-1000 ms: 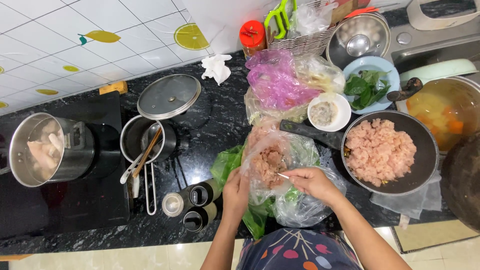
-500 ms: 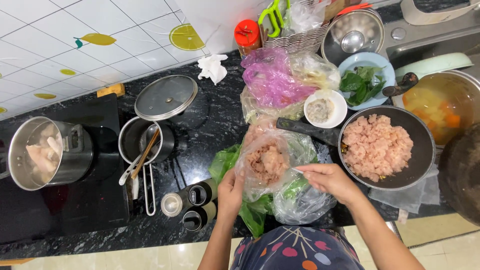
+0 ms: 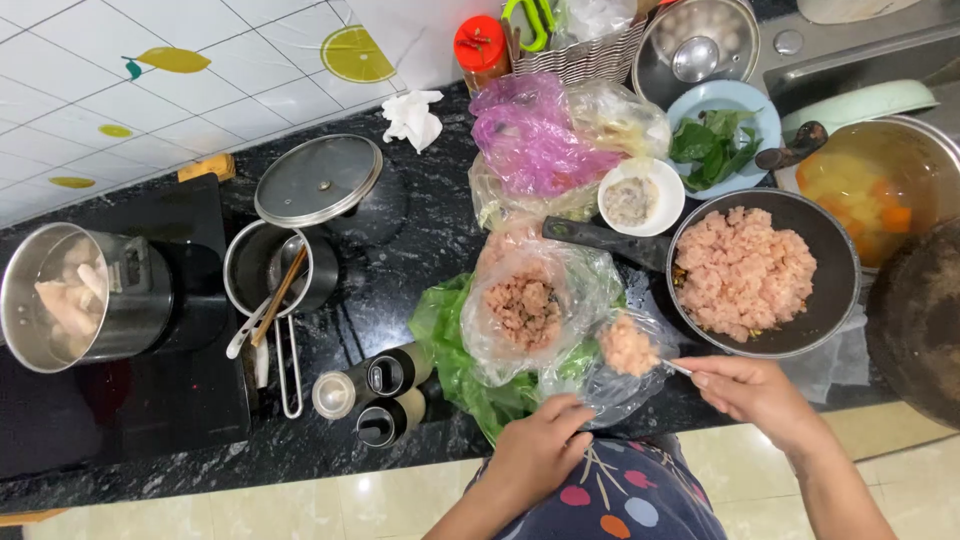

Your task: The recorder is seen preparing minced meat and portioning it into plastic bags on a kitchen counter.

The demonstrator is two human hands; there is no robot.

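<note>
Right hand (image 3: 762, 395) pinched thin spoon handle, lifting pink minced-meat lump (image 3: 629, 346); left hand (image 3: 540, 445) gripped clear plastic bag (image 3: 540, 300) edge. Scooping step; black round pan (image 3: 835, 300) sat just beside, unloading needs steady carry.

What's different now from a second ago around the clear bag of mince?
The right hand has lifted its utensil out of the clear plastic bag of minced meat, carrying a pink lump of mince rightward, nearer the black frying pan of mince. The left hand still holds the bag's lower edge. The steel pots on the left, the glass lid and the bowls have not moved.
</note>
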